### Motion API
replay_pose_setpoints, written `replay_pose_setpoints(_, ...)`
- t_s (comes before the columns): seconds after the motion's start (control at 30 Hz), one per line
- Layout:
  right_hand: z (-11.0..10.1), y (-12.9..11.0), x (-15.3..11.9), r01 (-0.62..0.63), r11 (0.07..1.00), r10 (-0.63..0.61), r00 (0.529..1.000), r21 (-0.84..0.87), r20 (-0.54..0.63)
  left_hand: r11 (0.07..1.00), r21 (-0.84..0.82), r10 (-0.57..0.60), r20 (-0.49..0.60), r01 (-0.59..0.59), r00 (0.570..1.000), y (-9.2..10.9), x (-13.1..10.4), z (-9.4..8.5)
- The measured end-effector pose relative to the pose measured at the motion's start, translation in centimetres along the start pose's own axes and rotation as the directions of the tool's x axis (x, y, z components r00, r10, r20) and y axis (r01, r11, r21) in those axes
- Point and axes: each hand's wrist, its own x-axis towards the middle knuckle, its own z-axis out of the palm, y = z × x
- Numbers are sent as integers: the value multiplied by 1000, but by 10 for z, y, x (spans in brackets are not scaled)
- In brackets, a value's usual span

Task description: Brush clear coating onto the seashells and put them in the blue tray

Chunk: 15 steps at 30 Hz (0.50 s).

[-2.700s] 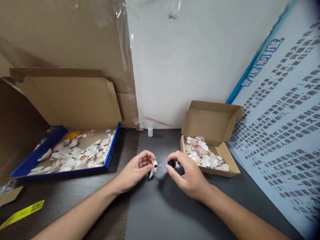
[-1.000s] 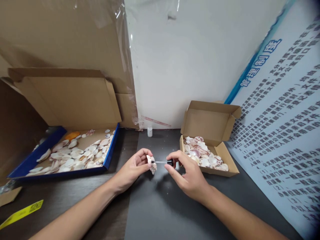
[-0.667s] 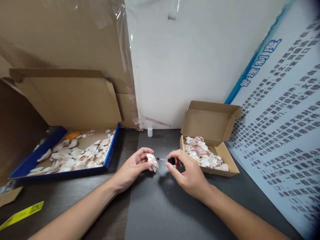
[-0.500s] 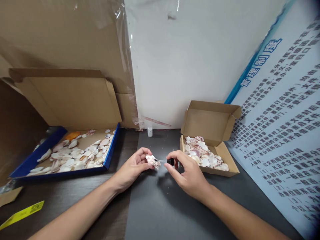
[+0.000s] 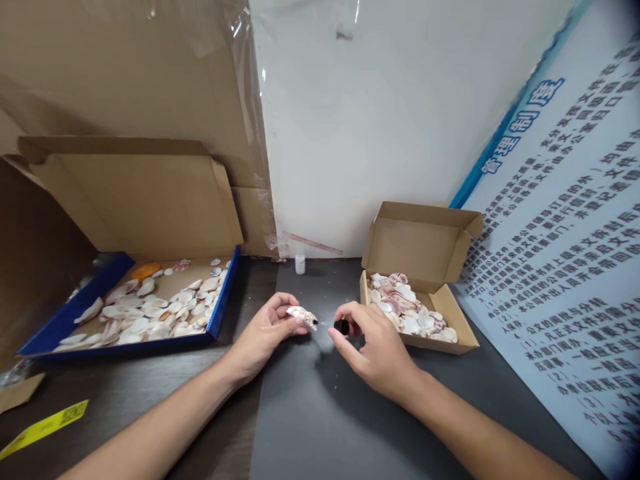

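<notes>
Between the thumb and fingers of my left hand (image 5: 270,330), a whitish, pink-speckled seashell (image 5: 301,315) is pinched above the dark mat. My right hand (image 5: 375,343) grips the black cap of a small brush (image 5: 342,327), like one from a bottle lid. Its thin pale stem points left, and the dark tip is at the shell's right end; whether it touches I cannot tell. At the back of the mat stands a small white bottle (image 5: 300,263), apart from both hands.
On the left, an open blue-edged cardboard box (image 5: 216,327) holds many loose shells. A smaller open brown box (image 5: 465,339) of shells stands at the right. A yellow tag (image 5: 45,429) lies at the lower left. A printed poster (image 5: 575,220) leans along the right side.
My left hand has turned the shell so its narrow end faces right. The brush tip has moved from the shell's upper face to that end. My right hand has barely shifted.
</notes>
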Motion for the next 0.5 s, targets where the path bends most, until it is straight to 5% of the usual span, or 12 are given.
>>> replay_pose_setpoints(0.5,-2,-3,0,50,999,-51,998,-3,-35,997,64,30,15,-31,999,-2,1,-2)
